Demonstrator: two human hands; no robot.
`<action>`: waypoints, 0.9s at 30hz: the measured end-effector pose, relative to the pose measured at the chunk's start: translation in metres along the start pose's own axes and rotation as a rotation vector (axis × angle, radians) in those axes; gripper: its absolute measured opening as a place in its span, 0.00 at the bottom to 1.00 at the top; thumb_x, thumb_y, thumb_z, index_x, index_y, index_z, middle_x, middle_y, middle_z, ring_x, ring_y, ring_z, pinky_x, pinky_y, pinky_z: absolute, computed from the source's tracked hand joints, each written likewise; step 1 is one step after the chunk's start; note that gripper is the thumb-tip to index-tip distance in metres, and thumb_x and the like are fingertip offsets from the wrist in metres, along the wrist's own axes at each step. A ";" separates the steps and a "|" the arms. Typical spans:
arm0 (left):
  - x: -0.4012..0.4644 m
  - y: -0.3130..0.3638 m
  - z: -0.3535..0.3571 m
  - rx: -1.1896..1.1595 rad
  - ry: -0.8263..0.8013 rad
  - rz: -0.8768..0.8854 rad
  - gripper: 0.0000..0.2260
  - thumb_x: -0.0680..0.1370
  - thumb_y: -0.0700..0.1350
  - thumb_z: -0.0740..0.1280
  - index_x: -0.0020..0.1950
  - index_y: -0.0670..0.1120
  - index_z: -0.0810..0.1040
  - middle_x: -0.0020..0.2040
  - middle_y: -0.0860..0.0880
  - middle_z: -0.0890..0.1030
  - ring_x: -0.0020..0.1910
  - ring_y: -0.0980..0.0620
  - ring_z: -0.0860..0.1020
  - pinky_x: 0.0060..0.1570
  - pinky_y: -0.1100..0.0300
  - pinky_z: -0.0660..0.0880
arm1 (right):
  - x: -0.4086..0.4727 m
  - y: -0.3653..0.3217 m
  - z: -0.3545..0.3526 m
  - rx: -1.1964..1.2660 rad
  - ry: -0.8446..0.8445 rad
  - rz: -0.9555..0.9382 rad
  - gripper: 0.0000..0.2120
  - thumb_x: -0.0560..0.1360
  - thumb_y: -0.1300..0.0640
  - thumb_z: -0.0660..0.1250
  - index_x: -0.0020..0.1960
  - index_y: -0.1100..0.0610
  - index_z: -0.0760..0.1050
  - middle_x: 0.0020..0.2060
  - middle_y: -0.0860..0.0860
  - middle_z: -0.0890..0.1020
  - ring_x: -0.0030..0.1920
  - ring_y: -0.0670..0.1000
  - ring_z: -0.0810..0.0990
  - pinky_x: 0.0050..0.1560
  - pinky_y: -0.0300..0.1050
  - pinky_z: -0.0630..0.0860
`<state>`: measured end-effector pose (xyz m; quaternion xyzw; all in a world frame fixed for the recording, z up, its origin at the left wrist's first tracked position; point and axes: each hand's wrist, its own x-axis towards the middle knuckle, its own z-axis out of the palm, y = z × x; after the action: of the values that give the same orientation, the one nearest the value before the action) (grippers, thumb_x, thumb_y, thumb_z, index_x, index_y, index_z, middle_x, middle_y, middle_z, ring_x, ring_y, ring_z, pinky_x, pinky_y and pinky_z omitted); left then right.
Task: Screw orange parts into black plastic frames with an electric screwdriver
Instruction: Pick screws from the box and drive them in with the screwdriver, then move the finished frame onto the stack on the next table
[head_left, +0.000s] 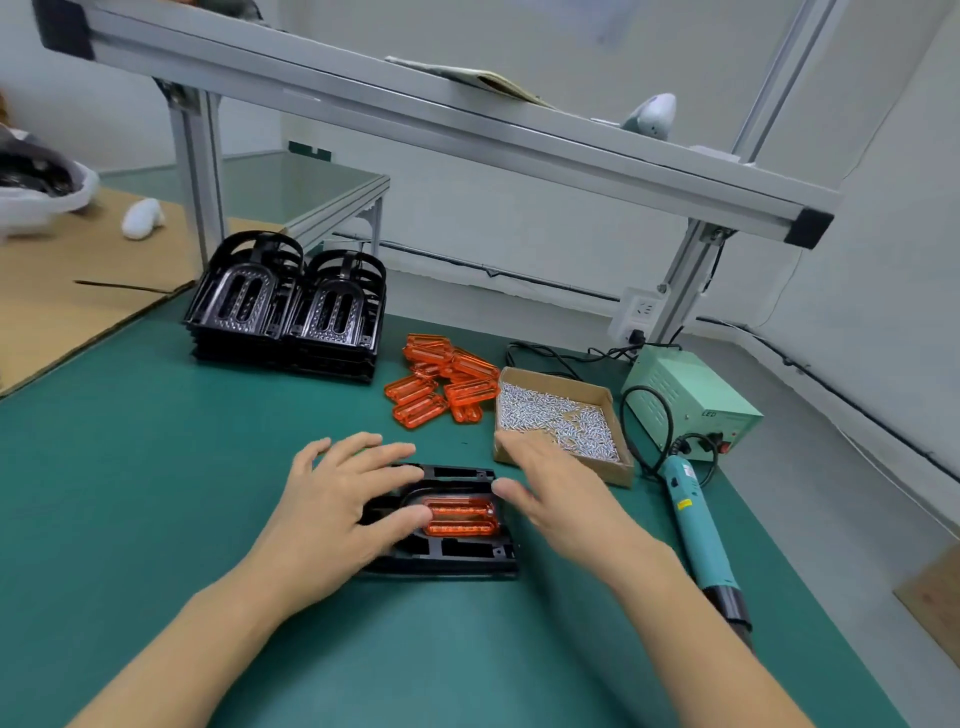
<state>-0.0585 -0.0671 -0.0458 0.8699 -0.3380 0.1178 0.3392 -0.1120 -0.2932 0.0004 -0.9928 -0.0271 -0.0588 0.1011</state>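
The left hand (332, 499) lies flat on the left part of a black plastic frame (457, 551) and hides that side of it. Its fingers are spread out straight, and the thumb touches the left end of the orange part (460, 517). So that end of the orange part cannot be seen. The right hand (561, 493) is blurry. It seems to float just right of the frame, near the box of screws (558, 418), with its fingers open and holding nothing. It covers the near left corner of the box.

The frame lies flat on the green mat (156, 467), close to the person, in the middle. The orange part sits in the long rounded hole of the frame. Its long side runs left to right. The frame's rounded end looks to be on the left, under the hand.

The electric screwdriver (696, 525) lies on the mat to the right. Nobody holds it. Its dark tip end points toward the person and its cord end points away, to the pale green power box (691, 397). The right arm hides a bit of its lower end.

Farther back lie a pile of loose orange parts (441, 379) and two stacks of black frames (291, 312).
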 end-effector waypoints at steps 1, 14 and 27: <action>-0.005 -0.001 -0.002 0.018 -0.026 0.010 0.30 0.66 0.74 0.52 0.61 0.63 0.76 0.65 0.71 0.64 0.70 0.67 0.57 0.71 0.59 0.42 | 0.007 -0.001 0.005 0.000 -0.029 -0.017 0.25 0.82 0.50 0.59 0.76 0.54 0.59 0.73 0.50 0.67 0.72 0.51 0.62 0.69 0.42 0.59; -0.018 -0.012 -0.006 0.186 -0.219 -0.013 0.26 0.72 0.66 0.64 0.69 0.66 0.66 0.74 0.66 0.57 0.75 0.62 0.45 0.68 0.55 0.30 | 0.049 -0.016 0.036 -0.044 -0.218 -0.109 0.23 0.82 0.51 0.58 0.76 0.51 0.62 0.73 0.50 0.69 0.71 0.52 0.67 0.67 0.43 0.63; -0.033 -0.025 -0.033 -0.095 0.154 -0.237 0.27 0.77 0.51 0.67 0.73 0.60 0.60 0.73 0.65 0.55 0.74 0.62 0.53 0.72 0.63 0.48 | 0.051 -0.044 0.034 0.144 0.014 0.014 0.13 0.80 0.47 0.62 0.61 0.52 0.74 0.55 0.51 0.82 0.55 0.54 0.79 0.52 0.48 0.74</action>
<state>-0.0656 -0.0146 -0.0484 0.8750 -0.2111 0.1271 0.4167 -0.0608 -0.2407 -0.0182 -0.9827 -0.0235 -0.0631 0.1727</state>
